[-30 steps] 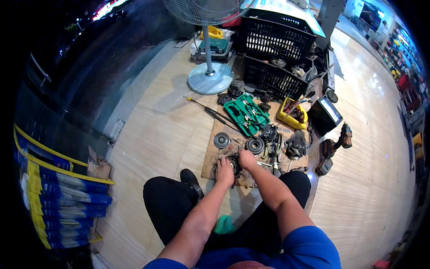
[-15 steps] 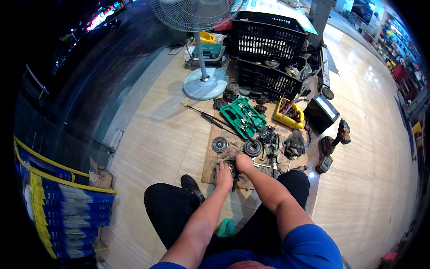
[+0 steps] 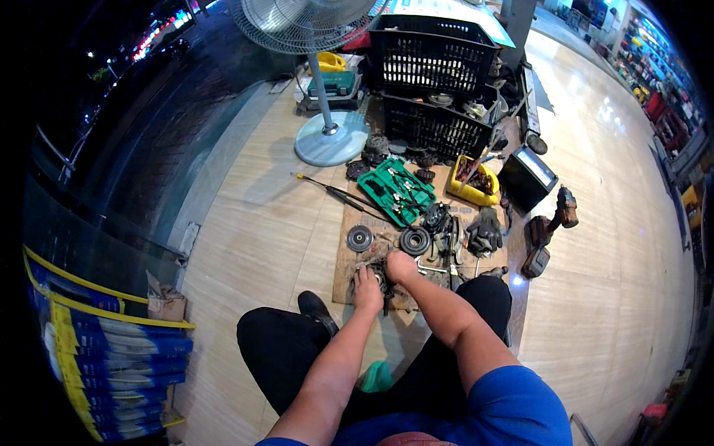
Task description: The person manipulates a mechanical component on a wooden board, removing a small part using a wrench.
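Note:
On the cardboard in front of my feet, my left hand (image 3: 367,290) rests over a dark, greasy round machine part (image 3: 381,281), its fingers curved against the side and top. My right hand (image 3: 402,267) is closed in a fist at that part's upper right edge; whatever it holds is hidden beneath the fingers. A flat round pulley-like disc (image 3: 360,238) lies just beyond my left hand. Past my right hand lies a thick black ring-shaped pulley (image 3: 415,241). Metal hand tools (image 3: 452,253) are strewn to its right, beside a dark work glove (image 3: 486,230).
A green tool case (image 3: 396,192) lies open beyond the parts, near a yellow container (image 3: 474,182) and a black box-shaped battery (image 3: 529,178). A cordless power tool (image 3: 554,223) lies on the right. Stacked black crates (image 3: 439,59) and a pedestal fan (image 3: 327,134) stand behind.
The whole view has shifted slightly, so the surroundings sit a little further left. Both hands stay at the dark part, with hardly any visible movement.

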The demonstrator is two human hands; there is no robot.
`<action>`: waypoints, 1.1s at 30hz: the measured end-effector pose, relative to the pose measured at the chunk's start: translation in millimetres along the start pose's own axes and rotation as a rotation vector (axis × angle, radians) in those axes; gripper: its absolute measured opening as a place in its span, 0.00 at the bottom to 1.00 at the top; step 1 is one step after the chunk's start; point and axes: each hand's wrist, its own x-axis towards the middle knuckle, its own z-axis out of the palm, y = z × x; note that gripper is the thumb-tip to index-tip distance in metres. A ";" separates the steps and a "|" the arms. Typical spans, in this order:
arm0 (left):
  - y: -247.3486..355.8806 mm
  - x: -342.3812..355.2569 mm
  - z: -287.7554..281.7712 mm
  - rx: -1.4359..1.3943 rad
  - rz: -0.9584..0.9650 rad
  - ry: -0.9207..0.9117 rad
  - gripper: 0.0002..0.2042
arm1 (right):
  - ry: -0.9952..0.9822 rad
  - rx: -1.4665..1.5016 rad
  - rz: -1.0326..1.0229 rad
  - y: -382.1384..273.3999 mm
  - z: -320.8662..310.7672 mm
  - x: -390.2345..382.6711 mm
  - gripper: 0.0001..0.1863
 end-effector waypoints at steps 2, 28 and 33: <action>3.9 0.2 -1.3 -0.003 -0.001 -0.004 0.36 | -0.005 -0.015 -0.028 4.4 1.3 3.2 0.10; -12.8 6.9 15.0 0.075 -0.006 0.059 0.40 | -0.007 0.105 0.008 -1.2 2.1 6.9 0.12; 7.0 6.6 11.9 0.061 0.015 0.047 0.40 | 0.040 0.120 0.076 21.3 14.5 17.2 0.13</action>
